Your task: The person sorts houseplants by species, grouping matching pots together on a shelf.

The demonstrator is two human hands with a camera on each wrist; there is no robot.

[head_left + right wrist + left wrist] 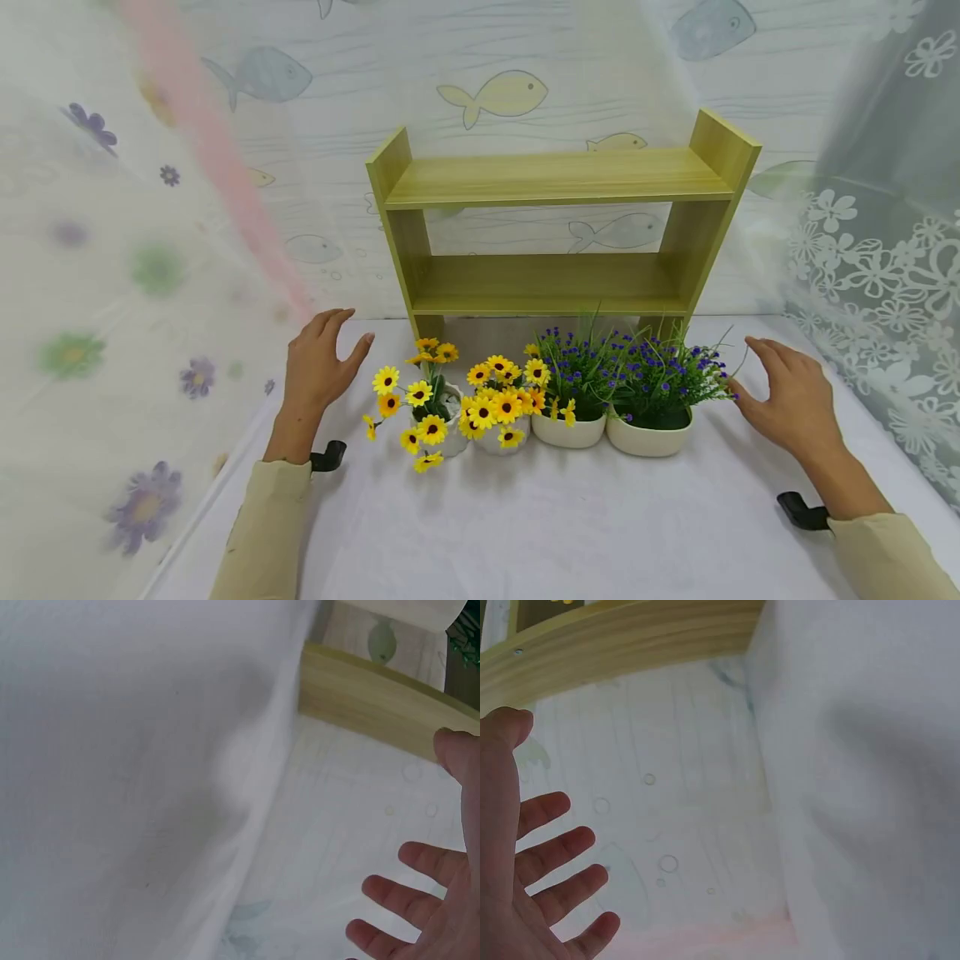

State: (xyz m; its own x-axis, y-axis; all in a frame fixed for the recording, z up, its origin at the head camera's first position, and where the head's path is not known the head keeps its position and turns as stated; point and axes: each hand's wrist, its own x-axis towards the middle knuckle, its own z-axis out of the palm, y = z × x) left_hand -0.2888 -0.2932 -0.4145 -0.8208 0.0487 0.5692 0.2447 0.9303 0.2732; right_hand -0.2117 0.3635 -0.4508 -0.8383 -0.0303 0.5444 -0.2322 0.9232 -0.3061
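Note:
My left hand (318, 362) hovers left of the flower pots, fingers spread and holding nothing. Nearest to it is a white pot (453, 437) of yellow sunflowers (418, 392), with a second pot of sunflowers (506, 407) beside it. On the other side my right hand (789, 396), also holding nothing, is close to a cream oval pot (649, 437) of purple flowers (667, 367). Another cream pot (567, 432) with purple flowers stands in between. In the wrist views the left hand (517, 862) and right hand (450, 892) both show loosely extended fingers.
Behind the pots a wooden two-tier shelf (551, 283) stands at the back of the white-covered table (525, 533). Fish-patterned curtain (510, 50) hangs behind it; floral curtains (82, 333) flank the sides. Black wrist mounts (327, 456) sit under the wrists.

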